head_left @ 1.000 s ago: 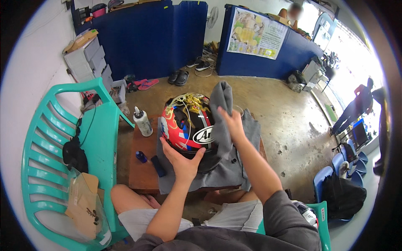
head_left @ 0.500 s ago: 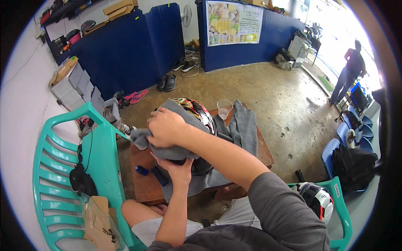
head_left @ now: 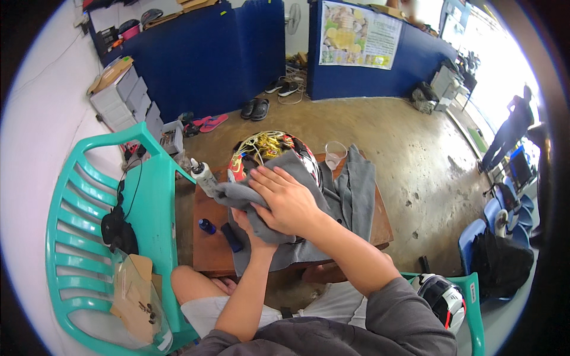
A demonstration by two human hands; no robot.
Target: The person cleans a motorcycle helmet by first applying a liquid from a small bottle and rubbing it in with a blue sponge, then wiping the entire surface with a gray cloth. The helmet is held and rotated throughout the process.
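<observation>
A glossy helmet with a red, gold and black pattern rests on a low wooden table in front of me. Across its near side lies a folded grey cloth. My right hand presses on this cloth, fingers stretched flat over it. Below, my left hand holds the helmet's near lower part, its fingers partly covered by the cloth's hanging end. A white bottle with a nozzle stands left of the helmet. Nearer me are a small dark blue bottle and a dark blue cylindrical object.
A clear plastic cup and a second grey cloth are at the table's right side. A green plastic bench stands left, carrying cardboard. Another helmet sits behind my right arm. A person stands far right.
My right hand has slid right and down with the cloth, its fingers now straighter. More of the helmet's patterned top shows. The white bottle has come into fuller sight.
</observation>
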